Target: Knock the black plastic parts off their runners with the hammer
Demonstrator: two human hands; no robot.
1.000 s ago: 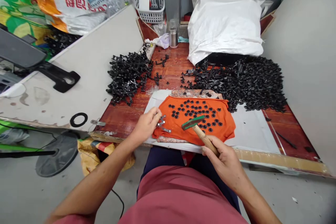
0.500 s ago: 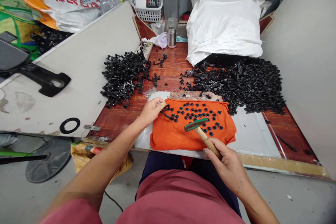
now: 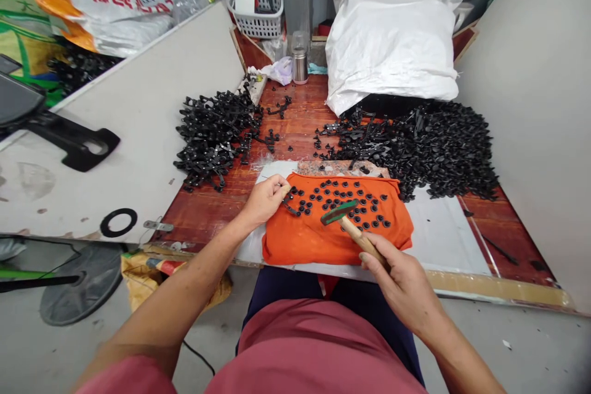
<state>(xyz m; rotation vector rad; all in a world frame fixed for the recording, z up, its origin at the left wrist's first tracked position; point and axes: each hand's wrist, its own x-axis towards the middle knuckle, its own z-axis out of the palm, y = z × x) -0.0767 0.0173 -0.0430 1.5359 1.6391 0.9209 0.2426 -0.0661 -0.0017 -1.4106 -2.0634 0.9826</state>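
My right hand (image 3: pixel 401 274) is wrapped round the wooden handle of a hammer (image 3: pixel 339 212) with a green-edged head. The hammer head hangs over an orange cloth (image 3: pixel 300 247), near its middle. At the cloth's upper left edge, my left hand (image 3: pixel 268 198) pinches a small black plastic strip (image 3: pixel 290 209); the fingertips partly hide it. Many small round black studs (image 3: pixel 343 193) stand on the cloth to the right of the left hand, and some are hidden behind the hammer.
A heap of linked black parts (image 3: pixel 215 129) lies at left. A larger heap of black pieces (image 3: pixel 443 148) lies at right, below a white sack (image 3: pixel 392 43). A steel flask (image 3: pixel 300 66) and a grey basket (image 3: pixel 258 24) stand at the back. Pale panels (image 3: pixel 530 104) flank the wooden table.
The hammer head has shifted slightly left and its tilt has changed a little. My left hand stays at the cloth's edge with the strip. The whole view has drifted slightly.
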